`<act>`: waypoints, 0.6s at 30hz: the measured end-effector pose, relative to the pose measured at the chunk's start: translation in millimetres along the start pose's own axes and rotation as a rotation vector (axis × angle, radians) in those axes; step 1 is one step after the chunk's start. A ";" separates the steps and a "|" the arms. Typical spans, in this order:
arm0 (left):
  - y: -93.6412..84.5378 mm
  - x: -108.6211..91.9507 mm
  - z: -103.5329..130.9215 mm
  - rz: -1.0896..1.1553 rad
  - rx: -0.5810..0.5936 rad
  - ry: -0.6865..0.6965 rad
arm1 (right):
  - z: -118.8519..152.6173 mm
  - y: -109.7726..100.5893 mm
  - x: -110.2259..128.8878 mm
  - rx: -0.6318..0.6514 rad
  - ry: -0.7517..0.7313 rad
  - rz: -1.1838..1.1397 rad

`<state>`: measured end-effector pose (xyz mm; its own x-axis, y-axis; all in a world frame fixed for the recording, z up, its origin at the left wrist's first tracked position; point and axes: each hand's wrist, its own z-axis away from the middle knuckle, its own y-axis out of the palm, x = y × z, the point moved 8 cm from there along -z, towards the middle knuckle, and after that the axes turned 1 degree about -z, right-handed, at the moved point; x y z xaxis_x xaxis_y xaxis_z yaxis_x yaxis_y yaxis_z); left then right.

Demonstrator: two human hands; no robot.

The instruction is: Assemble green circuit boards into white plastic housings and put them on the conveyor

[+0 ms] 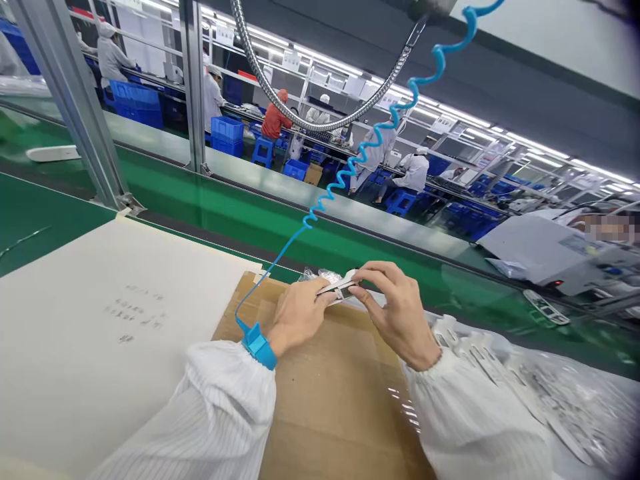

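Between my hands is a small white plastic part [340, 287] with a dark inner side, held above the far end of a brown cardboard sheet [330, 393]. My left hand [300, 313] grips its left end; a blue wrist strap [259, 345] with a coiled blue cord [345, 175] is around that wrist. The thumb and fingers of my right hand [395, 307] pinch the part's right end. Clear plastic wrapping [320, 275] lies just behind it. The part's exact kind is too small to tell.
On the right lie white plastic parts [480, 353] and a clear bag [575, 407] of small pieces. Left is a white sheet [90, 373] with handwriting. A green conveyor belt [260, 213] crosses beyond, bearing a white part [546, 307]. A metal post [80, 100] stands left; people work farther back.
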<state>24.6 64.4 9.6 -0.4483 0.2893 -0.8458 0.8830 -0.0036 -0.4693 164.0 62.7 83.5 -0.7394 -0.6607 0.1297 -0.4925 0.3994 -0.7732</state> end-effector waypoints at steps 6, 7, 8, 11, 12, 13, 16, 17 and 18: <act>-15.4 15.4 -3.2 -0.011 -0.138 -0.138 | 6.5 17.2 19.7 0.095 -0.085 0.154; -19.2 19.4 -3.6 -0.004 -0.166 -0.173 | 7.0 20.1 19.9 0.109 -0.055 0.097; -21.6 22.7 -4.2 0.009 -0.180 -0.196 | 6.6 21.8 18.4 0.107 -0.013 0.046; -19.7 29.5 -6.9 0.103 -0.146 -0.214 | 2.0 24.0 5.3 0.043 0.165 -0.088; -17.4 31.2 -7.6 0.144 -0.128 -0.216 | 0.5 25.5 -1.2 0.014 0.237 -0.153; -15.1 32.6 -8.1 0.184 -0.115 -0.218 | -0.3 27.9 -8.3 -0.016 0.314 -0.225; -9.5 31.9 -8.0 0.278 -0.090 -0.201 | 2.6 41.7 -26.0 -0.090 0.543 -0.454; -8.4 29.4 -7.5 0.296 -0.082 -0.183 | 4.9 48.4 -29.3 -0.105 0.613 -0.539; -7.5 26.0 -6.7 0.303 -0.073 -0.163 | 7.5 55.6 -31.2 -0.115 0.678 -0.628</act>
<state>7.3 78.4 -7.2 -0.1751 0.1284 -0.9761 0.9844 0.0042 -0.1760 163.1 100.7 31.9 -0.4144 -0.2786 0.8664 -0.9087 0.1789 -0.3771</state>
